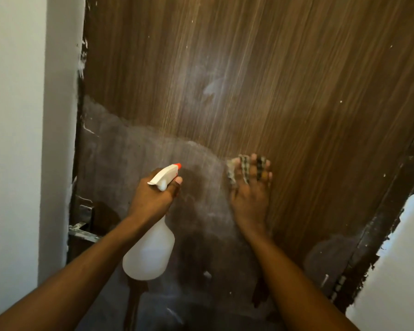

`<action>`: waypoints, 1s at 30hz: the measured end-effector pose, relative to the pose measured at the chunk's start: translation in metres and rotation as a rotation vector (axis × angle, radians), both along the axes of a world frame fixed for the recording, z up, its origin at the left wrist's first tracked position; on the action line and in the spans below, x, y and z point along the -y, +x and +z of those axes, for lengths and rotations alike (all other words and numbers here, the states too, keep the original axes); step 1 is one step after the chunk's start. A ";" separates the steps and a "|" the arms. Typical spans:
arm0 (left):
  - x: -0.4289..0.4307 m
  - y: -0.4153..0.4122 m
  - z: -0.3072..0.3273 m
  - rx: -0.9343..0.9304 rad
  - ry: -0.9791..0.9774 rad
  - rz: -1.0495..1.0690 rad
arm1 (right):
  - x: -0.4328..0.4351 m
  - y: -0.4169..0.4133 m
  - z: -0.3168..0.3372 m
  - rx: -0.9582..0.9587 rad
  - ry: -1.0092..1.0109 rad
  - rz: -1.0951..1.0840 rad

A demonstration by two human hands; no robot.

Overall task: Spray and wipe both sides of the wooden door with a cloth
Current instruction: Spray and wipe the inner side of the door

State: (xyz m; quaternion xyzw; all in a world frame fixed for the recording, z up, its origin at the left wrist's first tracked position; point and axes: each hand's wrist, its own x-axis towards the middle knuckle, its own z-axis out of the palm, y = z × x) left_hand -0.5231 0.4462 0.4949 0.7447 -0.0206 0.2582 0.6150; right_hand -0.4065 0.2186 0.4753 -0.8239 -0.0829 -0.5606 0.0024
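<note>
Wooden door (pixel 261 68) filling view, grey film lying at 7 o'clock. Left hand (pixel 151 199) clenching spray bottle (pixel 151 254). Right hand (pixel 249 194) pressing cloth (pixel 243 167) flat at 4 o'clock, fingers spread. Risks: cloth slipping from unclenched fingers; spray missing film, wetting wall (pixel 14 115).

The brown wood-grained door (pixel 249 68) is streaky above and dulled by a grey film at lower left, with a checked cloth (pixel 231 172) pressed flat against it right of centre and a translucent white spray bottle (pixel 151 254), orange-nozzled, left of the cloth.
</note>
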 end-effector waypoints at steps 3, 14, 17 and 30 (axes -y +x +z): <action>-0.010 -0.001 0.000 -0.016 -0.010 0.000 | -0.051 0.010 -0.007 -0.032 -0.157 0.055; -0.065 -0.008 0.005 -0.046 -0.047 0.016 | -0.065 0.010 0.006 -0.057 0.008 -0.022; -0.072 -0.002 0.009 -0.076 -0.066 0.010 | -0.105 0.022 0.010 -0.040 -0.146 0.016; -0.128 0.027 0.003 -0.084 -0.067 -0.012 | -0.143 0.032 0.022 0.005 -0.008 -0.027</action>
